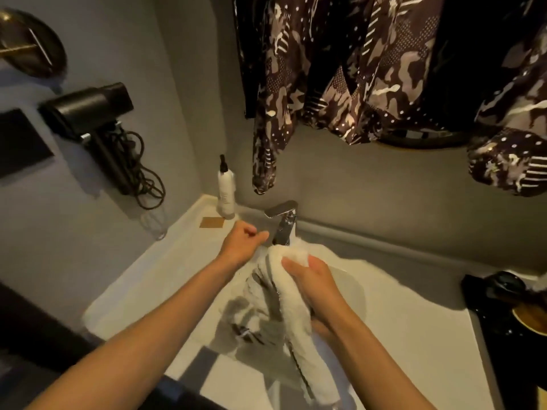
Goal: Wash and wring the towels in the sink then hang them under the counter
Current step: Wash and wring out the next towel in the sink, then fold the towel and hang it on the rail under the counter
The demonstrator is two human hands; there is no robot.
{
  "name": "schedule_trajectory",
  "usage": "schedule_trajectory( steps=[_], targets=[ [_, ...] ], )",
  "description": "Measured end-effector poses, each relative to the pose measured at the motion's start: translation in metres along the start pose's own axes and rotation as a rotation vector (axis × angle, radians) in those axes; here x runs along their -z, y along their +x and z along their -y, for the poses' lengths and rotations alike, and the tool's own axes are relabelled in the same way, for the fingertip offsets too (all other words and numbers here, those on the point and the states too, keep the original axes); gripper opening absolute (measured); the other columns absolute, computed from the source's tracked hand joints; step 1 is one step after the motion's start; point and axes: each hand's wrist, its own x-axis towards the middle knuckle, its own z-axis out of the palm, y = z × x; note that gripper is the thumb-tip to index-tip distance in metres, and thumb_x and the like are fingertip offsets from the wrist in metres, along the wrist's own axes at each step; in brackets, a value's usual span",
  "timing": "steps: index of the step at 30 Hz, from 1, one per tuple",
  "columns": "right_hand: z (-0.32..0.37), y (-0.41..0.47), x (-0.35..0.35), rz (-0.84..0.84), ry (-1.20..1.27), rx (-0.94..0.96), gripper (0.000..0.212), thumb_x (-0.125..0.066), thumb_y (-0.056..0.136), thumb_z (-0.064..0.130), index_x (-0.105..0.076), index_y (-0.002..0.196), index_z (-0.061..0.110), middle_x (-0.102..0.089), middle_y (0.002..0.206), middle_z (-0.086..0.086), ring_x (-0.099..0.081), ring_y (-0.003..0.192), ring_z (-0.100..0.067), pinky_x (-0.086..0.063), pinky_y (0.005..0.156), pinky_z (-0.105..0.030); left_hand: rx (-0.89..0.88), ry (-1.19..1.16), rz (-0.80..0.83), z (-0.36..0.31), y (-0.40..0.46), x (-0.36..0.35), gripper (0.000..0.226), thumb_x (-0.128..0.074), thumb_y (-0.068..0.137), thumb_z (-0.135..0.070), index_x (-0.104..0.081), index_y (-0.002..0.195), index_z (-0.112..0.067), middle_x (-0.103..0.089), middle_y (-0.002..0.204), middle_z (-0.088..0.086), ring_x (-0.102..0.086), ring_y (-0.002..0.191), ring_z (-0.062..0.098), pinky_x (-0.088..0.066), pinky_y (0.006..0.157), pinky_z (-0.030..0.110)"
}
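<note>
Sink (352, 294) at frame centre, set in the worktop (414, 335); faucet (282, 221) behind it. Towel (284, 297) in the sink, below the faucet, between left hand (241, 242) and right hand (315, 279). Bottle (226, 189) on the worktop, left of the faucet. Hair dryer (88, 110) on the wall, upper left. Garments (370, 69) hang across the upper right.
</note>
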Motion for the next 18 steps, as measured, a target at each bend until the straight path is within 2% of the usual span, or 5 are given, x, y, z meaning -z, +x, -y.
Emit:
schedule_trajectory(
  steps=[4,8,11,13,18],
  targets=[
    [-0.011,-0.024,0.009,-0.007,0.358,-0.090,0.019,-0.058,0.098,0.010,-0.068,0.114,0.008,-0.076,0.103,-0.017,-0.075,0.091,-0.030,-0.060,0.076,-0.043,0.435,-0.625,0.134,0.071,-0.051,-0.013,0.053,-0.050,0.098,-0.053,-0.067,0.119,-0.007,-0.073,0.115,0.019,-0.069,0.107,0.033,-0.053,0.098,0.046],
    [-0.018,-0.052,0.020,0.027,0.489,-0.035,0.033,-0.056,0.100,0.017,-0.061,0.131,0.009,-0.070,0.122,-0.022,-0.067,0.114,-0.040,-0.050,0.101,-0.057,0.485,-1.098,0.420,0.079,-0.112,-0.020,0.085,-0.040,0.090,-0.075,-0.060,0.135,-0.005,-0.059,0.136,0.027,-0.056,0.127,0.044,-0.035,0.115,0.056],
    [-0.025,-0.090,0.031,-0.042,0.341,0.044,0.024,-0.058,0.100,0.019,-0.067,0.121,0.013,-0.075,0.114,-0.016,-0.072,0.106,-0.032,-0.056,0.093,-0.050,0.447,-1.047,0.643,0.072,-0.155,-0.014,0.107,-0.032,0.081,-0.088,-0.058,0.137,-0.001,-0.056,0.139,0.028,-0.053,0.130,0.044,-0.040,0.109,0.052],
    [-0.031,-0.119,0.044,-0.097,0.187,0.112,0.016,-0.059,0.099,0.018,-0.069,0.112,0.019,-0.078,0.105,-0.010,-0.076,0.094,-0.023,-0.061,0.079,-0.039,0.412,-0.931,0.732,0.072,-0.181,-0.016,0.103,-0.036,0.080,-0.088,-0.058,0.138,-0.005,-0.059,0.138,0.024,-0.054,0.130,0.042,-0.044,0.107,0.051],
    [-0.083,-0.206,0.083,-0.262,0.130,0.016,0.018,-0.059,0.099,0.016,-0.070,0.113,0.015,-0.079,0.099,0.000,-0.076,0.092,-0.016,-0.059,0.066,-0.024,0.358,-0.790,0.658,0.083,-0.245,-0.056,0.049,-0.068,0.090,-0.029,-0.061,0.132,-0.004,-0.066,0.126,0.024,-0.065,0.113,0.039,-0.050,0.100,0.047]
  ],
)
